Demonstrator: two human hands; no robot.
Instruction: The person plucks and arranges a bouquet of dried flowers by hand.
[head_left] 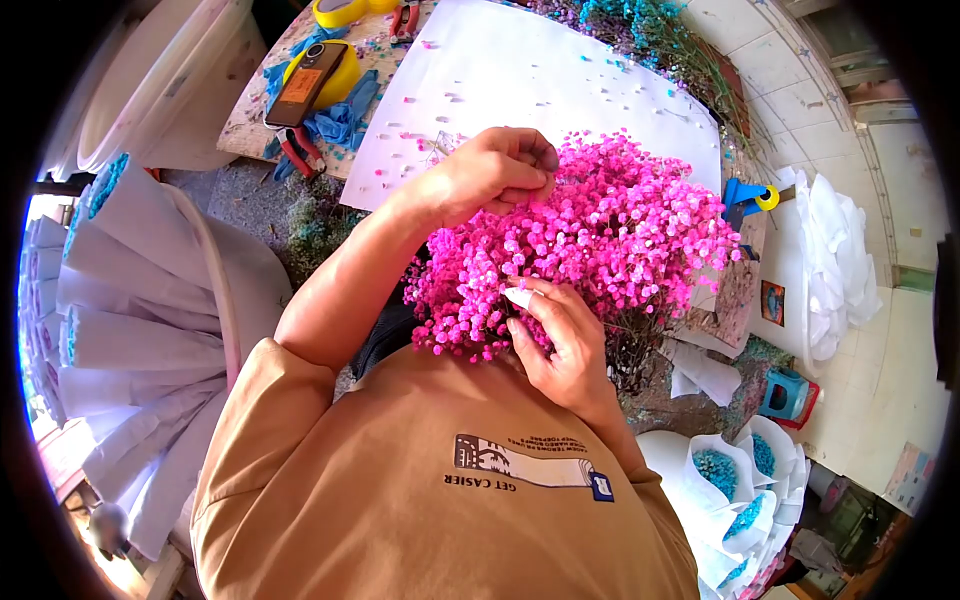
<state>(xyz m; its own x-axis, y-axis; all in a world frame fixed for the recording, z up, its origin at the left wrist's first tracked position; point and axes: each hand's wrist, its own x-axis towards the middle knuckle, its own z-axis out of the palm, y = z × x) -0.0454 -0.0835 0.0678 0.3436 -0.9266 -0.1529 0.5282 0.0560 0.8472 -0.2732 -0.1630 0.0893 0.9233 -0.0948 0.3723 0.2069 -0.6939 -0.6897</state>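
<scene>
A large bunch of bright pink baby's breath is in front of my chest, its thin stems showing at the lower right. My left hand is closed in a pinch at the bunch's upper left edge; what lies between the fingertips is too small to make out. Lower down, my right hand curls its thumb and fingers around blossoms on the near side. One of its fingers has a white wrap. Behind the bunch, a white sheet on the table carries scattered pink and white bits.
A phone, blue gloves and red-handled pliers lie at the table's left. A blue tape dispenser sits right. Teal and purple dried flowers line the back. White-wrapped bouquets stand left, teal ones lower right.
</scene>
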